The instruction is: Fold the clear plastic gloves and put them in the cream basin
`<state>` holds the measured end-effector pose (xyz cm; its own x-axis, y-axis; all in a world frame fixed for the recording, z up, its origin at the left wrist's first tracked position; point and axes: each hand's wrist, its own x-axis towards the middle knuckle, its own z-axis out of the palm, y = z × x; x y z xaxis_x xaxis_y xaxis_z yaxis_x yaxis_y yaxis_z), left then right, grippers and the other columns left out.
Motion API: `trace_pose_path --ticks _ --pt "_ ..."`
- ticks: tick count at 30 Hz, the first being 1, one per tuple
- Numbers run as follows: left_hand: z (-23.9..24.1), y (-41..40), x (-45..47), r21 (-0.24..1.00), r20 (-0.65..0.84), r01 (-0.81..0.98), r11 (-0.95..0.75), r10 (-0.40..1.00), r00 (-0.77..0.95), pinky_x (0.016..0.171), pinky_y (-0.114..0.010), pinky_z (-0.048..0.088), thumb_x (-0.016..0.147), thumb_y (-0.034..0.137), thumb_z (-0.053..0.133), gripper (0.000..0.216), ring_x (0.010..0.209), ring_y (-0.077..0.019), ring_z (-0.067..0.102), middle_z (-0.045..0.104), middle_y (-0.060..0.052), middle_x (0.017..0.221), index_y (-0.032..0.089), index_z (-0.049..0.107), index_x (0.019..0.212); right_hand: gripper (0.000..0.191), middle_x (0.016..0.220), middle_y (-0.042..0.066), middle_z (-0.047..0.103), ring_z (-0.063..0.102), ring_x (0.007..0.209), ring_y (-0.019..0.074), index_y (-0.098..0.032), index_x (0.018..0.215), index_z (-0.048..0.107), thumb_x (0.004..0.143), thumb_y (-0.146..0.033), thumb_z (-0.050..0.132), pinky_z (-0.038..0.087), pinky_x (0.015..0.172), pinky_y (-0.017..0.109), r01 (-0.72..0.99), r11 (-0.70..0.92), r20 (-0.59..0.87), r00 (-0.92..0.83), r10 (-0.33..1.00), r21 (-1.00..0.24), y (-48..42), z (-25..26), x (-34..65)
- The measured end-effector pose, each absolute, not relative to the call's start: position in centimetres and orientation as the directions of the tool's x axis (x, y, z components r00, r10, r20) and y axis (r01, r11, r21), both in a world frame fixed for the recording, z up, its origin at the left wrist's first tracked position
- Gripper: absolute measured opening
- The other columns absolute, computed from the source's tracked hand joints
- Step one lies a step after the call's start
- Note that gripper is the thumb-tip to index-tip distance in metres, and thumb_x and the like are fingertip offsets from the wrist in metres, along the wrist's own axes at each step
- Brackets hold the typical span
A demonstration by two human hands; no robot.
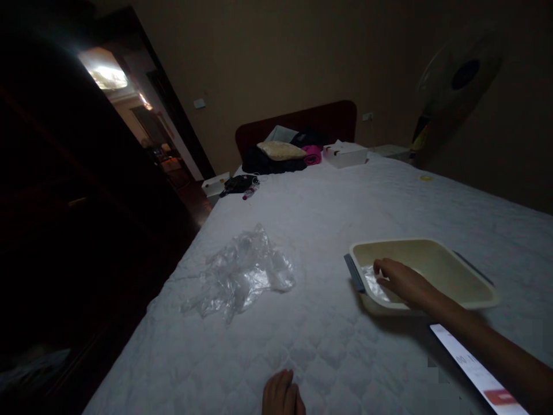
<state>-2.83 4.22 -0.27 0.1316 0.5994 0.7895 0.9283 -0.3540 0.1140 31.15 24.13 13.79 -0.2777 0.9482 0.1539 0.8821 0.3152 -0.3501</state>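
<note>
My right hand (404,279) reaches over the near left part of a cream plastic basin (449,297) with grey handles. Its fingers are bent, with a gap between thumb and forefinger, and nothing shows gripped in them. Just left of the fingertips, a piece of clear crinkled plastic (371,281) lies against the basin's inner wall. At the bottom edge, my left hand (283,395) rests on the white quilted mattress (328,357), its fingers lying loosely together and no object visible in them. A crumpled clear plastic bag (246,274) is spread on the mattress, left of the basin.
Under my right forearm lies a phone (475,369) with a lit screen. Farther off are a white box (345,154), a pillow (281,151), a pink roll (311,154) and dark clothing. A fan (464,75) stands at right. The mattress edge drops away at left.
</note>
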Motion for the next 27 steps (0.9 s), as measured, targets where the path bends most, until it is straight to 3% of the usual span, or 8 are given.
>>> trace_pose_path --ticks 4,10,14,17,20,23,27 --pt "1.1 3.2 -2.5 0.136 0.713 0.92 -0.369 0.68 0.167 0.073 -0.036 0.052 0.078 0.007 0.042 0.022 0.082 -0.0199 0.063 0.066 -0.008 0.09 0.018 0.059 0.085 0.014 0.076 0.005 0.065 0.06 0.066 0.0188 -0.019 0.08 0.058 0.067 -0.017 0.054 0.035 0.054 0.024 0.89 0.278 0.073 -0.27 0.96 -0.362 24.5 13.2 30.8" --pt "2.7 2.2 -1.6 0.27 0.61 0.92 -0.283 0.79 0.064 0.082 -0.042 0.05 0.078 0.004 0.04 0.026 0.092 -0.0212 0.059 0.063 -0.009 0.097 0.017 0.058 0.091 0.004 0.067 0.009 0.065 0.061 0.061 0.0205 -0.017 0.065 0.059 0.068 -0.019 0.057 0.035 0.054 0.027 0.902 0.277 0.001 -0.293 0.956 -0.332 24.9 14.2 30.0" --pt "2.6 2.0 -1.6 0.302 0.595 0.91 -0.285 0.802 0.054 0.083 -0.044 0.049 0.076 0.003 0.041 0.027 0.093 -0.0223 0.058 0.062 -0.009 0.098 0.016 0.058 0.093 0.012 0.068 0.013 0.063 0.058 0.058 0.0247 -0.019 0.065 0.056 0.075 -0.025 0.052 0.03 0.047 0.029 0.974 0.198 0.11 -0.186 0.977 -0.113 23.2 17.6 27.4" --pt "2.5 2.0 -1.7 0.339 0.581 0.896 -0.288 0.813 0.041 0.084 -0.045 0.048 0.075 0.002 0.042 0.027 0.094 -0.0229 0.057 0.061 -0.01 0.099 0.016 0.058 0.093 0.022 0.078 0.011 0.063 0.059 0.065 0.0232 -0.019 0.077 0.057 0.084 -0.03 0.04 0.032 0.049 0.028 0.952 0.303 0.283 -0.278 0.918 -0.046 21.1 19.6 23.2" --pt "2.8 1.9 -1.8 0.364 0.594 0.878 -0.31 0.804 0.038 0.083 -0.046 0.049 0.076 0.003 0.042 0.026 0.094 -0.0234 0.057 0.061 -0.01 0.098 0.016 0.058 0.093 0.024 0.085 0.008 0.065 0.061 0.072 0.0203 -0.019 0.089 0.059 0.086 -0.031 0.039 0.04 0.057 0.028 0.839 0.505 0.335 -0.425 0.841 -0.203 18.8 19.1 17.9" --pt "3.4 1.7 -1.8 0.418 0.601 0.845 -0.332 0.799 0.016 0.082 -0.045 0.049 0.076 0.004 0.042 0.026 0.093 -0.0226 0.057 0.061 -0.01 0.098 0.017 0.057 0.093 0.026 0.089 0.007 0.067 0.062 0.078 0.02 -0.02 0.095 0.061 0.086 -0.03 0.038 0.046 0.068 0.03 0.71 0.608 0.317 -0.52 0.793 -0.356 16.6 15.8 12.6" --pt "3.7 1.3 -2.9 0.512 0.629 0.809 -0.29 0.767 -0.123 0.08 -0.041 0.05 0.079 0.005 0.041 0.025 0.09 -0.02 0.058 0.062 -0.008 0.092 0.017 0.057 0.092 0.029 0.103 0.01 0.064 0.06 0.093 0.0211 -0.018 0.104 0.06 0.084 -0.02 0.04 0.048 0.081 0.035 0.593 0.691 0.394 -0.568 0.723 -0.413 14.5 10.5 5.8"
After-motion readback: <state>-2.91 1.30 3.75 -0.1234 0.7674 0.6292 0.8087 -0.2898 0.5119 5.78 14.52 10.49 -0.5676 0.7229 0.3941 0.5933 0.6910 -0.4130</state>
